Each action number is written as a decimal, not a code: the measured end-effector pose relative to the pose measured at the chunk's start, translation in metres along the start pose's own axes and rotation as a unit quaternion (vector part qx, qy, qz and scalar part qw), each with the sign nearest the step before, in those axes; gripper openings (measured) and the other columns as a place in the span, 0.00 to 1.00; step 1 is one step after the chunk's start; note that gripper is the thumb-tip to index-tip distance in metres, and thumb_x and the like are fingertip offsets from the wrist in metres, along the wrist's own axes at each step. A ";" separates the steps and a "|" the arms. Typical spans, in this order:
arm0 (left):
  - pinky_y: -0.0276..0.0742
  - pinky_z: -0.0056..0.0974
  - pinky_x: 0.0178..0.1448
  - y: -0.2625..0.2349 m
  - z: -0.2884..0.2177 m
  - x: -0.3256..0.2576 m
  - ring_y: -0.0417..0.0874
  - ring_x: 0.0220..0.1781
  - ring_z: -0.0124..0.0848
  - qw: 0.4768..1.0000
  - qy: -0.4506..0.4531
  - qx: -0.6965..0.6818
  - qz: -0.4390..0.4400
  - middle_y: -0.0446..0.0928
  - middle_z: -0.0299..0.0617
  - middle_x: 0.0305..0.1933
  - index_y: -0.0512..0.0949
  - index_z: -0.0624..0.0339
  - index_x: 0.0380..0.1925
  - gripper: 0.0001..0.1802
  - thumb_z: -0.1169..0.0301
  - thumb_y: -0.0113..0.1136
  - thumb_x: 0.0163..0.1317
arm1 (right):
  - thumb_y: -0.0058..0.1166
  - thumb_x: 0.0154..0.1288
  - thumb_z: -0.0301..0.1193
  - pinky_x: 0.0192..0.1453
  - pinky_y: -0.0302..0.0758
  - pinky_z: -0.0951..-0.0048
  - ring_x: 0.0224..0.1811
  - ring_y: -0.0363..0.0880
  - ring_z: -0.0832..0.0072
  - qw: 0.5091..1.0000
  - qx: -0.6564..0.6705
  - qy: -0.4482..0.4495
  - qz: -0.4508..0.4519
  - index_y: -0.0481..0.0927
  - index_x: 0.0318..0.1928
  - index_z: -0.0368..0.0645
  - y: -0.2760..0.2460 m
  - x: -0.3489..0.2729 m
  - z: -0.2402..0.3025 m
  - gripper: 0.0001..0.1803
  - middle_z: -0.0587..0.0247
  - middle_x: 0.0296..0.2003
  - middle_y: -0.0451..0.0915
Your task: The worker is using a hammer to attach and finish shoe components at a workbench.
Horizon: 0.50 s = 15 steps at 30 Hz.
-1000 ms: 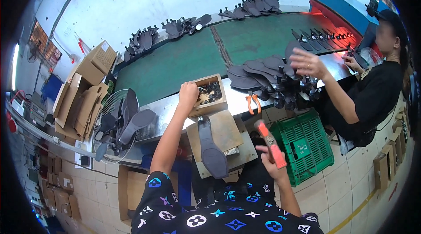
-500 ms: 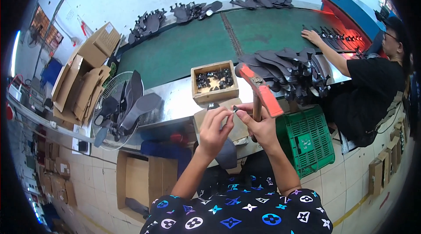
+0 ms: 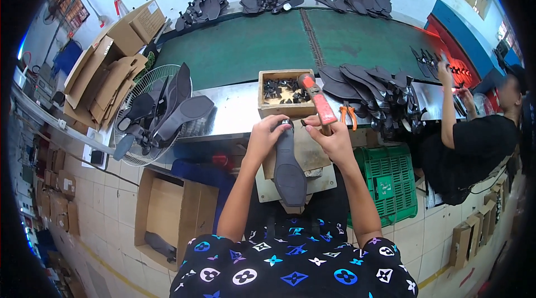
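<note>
A dark grey shoe sole (image 3: 290, 178) lies lengthwise in front of me over a small work stand (image 3: 314, 152), its wide toe part toward my body. My left hand (image 3: 265, 140) is closed on its far, heel end, thumb and fingers pinching there. With my right hand (image 3: 335, 146) I grip a hammer (image 3: 319, 102) by its wooden handle, its worn orange-red head pointing up and away. A small black piece (image 3: 304, 123) is pinched between that hand's thumb and finger, just right of the heel end. Beyond both hands is a wooden box (image 3: 287, 110) of small black pieces.
Orange-handled pliers (image 3: 349, 115) lie by a pile of soles (image 3: 363, 83). A green crate (image 3: 386, 182) stands at right, a fan-guard basket of soles (image 3: 158, 155) and a carton (image 3: 176, 208) at left. Behind runs a green conveyor (image 3: 234, 47). A co-worker (image 3: 483, 147) handles soles at right.
My left hand has left the small piece at my right hand and now holds the sole's heel end. The sole has come up onto the stand. The co-worker's arm has drawn back from the conveyor.
</note>
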<state>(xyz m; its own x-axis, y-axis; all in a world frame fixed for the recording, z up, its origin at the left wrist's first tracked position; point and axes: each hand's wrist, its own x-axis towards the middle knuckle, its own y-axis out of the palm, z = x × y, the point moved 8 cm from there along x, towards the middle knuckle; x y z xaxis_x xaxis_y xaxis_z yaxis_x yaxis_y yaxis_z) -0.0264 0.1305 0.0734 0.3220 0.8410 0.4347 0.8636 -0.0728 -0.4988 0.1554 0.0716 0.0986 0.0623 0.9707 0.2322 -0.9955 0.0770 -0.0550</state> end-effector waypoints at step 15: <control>0.78 0.38 0.49 0.006 0.009 -0.020 0.85 0.41 0.39 0.995 -0.033 -0.095 -0.018 0.85 0.46 0.39 0.85 0.63 0.44 0.16 0.70 0.72 0.55 | 0.61 0.63 0.28 0.44 0.77 0.68 0.38 0.84 0.64 0.974 -0.186 -0.053 0.116 0.82 0.45 0.33 0.035 0.028 -0.010 0.13 0.52 0.36 0.83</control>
<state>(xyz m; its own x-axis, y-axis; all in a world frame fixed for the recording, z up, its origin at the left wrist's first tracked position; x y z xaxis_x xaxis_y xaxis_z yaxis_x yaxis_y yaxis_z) -0.0309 0.1177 0.0544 0.2677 0.8783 0.3961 0.9341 -0.1358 -0.3302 0.1235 0.1036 0.0938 -0.1883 0.9446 0.2689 -0.8858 -0.0451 -0.4618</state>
